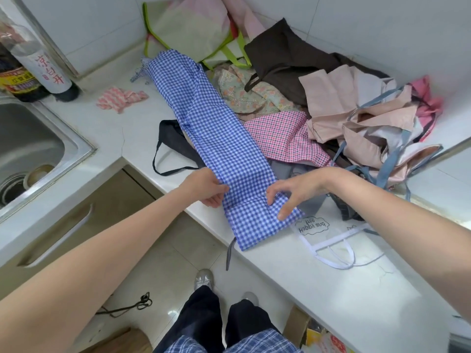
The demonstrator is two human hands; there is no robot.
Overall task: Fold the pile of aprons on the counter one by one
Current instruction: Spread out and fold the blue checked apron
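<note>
Our left hand [207, 188] pinches the near left edge of the blue checked apron [216, 138], fingers curled over the cloth at the counter's front edge. Just to the right of that pinch, our right hand [293, 191] rests on the same apron with fingers spread and loosely bent, the fingertips [281, 215] pressing the fabric flat; nothing is held in it.

From the two hands the apron runs away as a long narrow folded strip across the white counter [318, 284], its far end near the wall. Its near end hangs slightly over the counter edge below our hands, with a dark strap [229, 256] dangling.

Right of the strip, beyond our right hand, lies the pile of aprons [344, 118]: pink checked, floral, brown, pale pink with blue straps. Under our right wrist a white apron [331, 240] with printed words lies flat. Left of the strip a black strap loop [165, 154] shows, farther left a small pink striped cloth [121, 99], then bottles [30, 70] and the sink [38, 146].
</note>
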